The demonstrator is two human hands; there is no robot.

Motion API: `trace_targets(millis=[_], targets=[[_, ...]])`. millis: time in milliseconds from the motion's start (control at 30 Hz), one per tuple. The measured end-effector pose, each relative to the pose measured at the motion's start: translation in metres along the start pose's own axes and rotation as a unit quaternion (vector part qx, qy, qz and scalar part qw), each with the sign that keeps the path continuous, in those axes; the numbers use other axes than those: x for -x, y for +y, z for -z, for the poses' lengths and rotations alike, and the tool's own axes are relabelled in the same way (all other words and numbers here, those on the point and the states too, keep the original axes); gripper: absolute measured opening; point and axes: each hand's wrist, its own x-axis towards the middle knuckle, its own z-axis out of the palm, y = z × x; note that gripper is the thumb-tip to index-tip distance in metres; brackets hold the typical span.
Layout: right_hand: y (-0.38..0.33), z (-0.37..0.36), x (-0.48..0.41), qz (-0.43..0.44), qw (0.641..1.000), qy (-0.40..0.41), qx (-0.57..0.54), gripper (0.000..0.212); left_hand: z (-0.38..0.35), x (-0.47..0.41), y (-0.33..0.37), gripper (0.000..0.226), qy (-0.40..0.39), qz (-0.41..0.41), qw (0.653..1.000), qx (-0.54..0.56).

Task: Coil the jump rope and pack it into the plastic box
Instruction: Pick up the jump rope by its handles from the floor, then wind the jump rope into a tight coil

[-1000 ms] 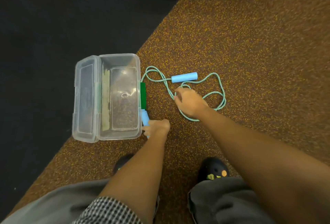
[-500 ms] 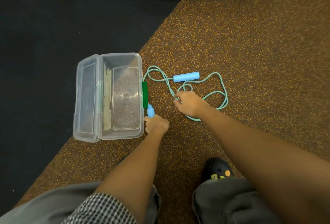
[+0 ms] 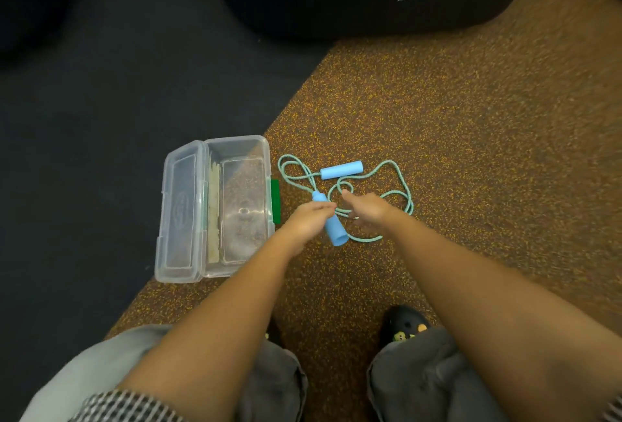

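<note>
Left hand (image 3: 308, 223) grips blue handle (image 3: 334, 230); box lid (image 3: 180, 182) logo unreadable

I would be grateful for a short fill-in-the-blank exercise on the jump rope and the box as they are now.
The lid of the plastic box is ___.
One blue handle is in the grip of the person's ___ hand.
The clasp on the box is coloured ___.
Missing words: open; left; green.
</note>
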Motion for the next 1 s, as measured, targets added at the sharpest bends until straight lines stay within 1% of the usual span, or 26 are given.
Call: trace_targets(millis=[67,167,233,333,467,567,667,767,900,1000], targets=[[-0.006,-0.002,0.011,-0.006,0.998,-0.011,-0.068,0.055,0.007,0.016,0.014,0.033,-0.032,-0.022,0.999,-0.016],[-0.017,-0.007,0.028,0.008,0.989,-0.032,-0.141,0.042,0.019,0.038,0.034,0.033,-0.065,-0.044,0.997,-0.024],[-0.027,-0.008,0.038,0.023,0.984,-0.035,-0.175,0.036,0.027,0.050,0.041,0.032,-0.083,-0.054,0.994,-0.036],[-0.045,-0.008,0.052,0.050,0.978,-0.016,-0.201,0.027,0.037,0.064,0.048,0.034,-0.107,-0.065,0.991,-0.056],[-0.067,-0.010,0.075,0.091,0.979,-0.004,-0.182,0.023,0.047,0.080,0.053,0.042,-0.092,-0.088,0.988,-0.084],[-0.073,-0.011,0.086,0.113,0.982,-0.002,-0.151,0.022,0.055,0.087,0.056,0.042,-0.066,-0.065,0.993,-0.077],[-0.078,-0.007,0.098,0.123,0.983,0.001,-0.139,0.023,0.061,0.090,0.062,0.027,-0.027,-0.038,0.999,-0.027],[-0.087,0.001,0.112,0.133,0.983,-0.004,-0.125,0.036,0.061,0.090,0.070,0.034,0.024,-0.026,0.999,0.039],[-0.098,0.006,0.126,0.165,0.980,-0.030,-0.108,0.038,0.049,0.097,0.087,0.042,0.007,-0.057,0.992,0.115],[-0.100,0.011,0.136,0.188,0.980,-0.017,-0.061,0.031,0.038,0.107,0.097,0.050,-0.010,-0.051,0.985,0.162]])
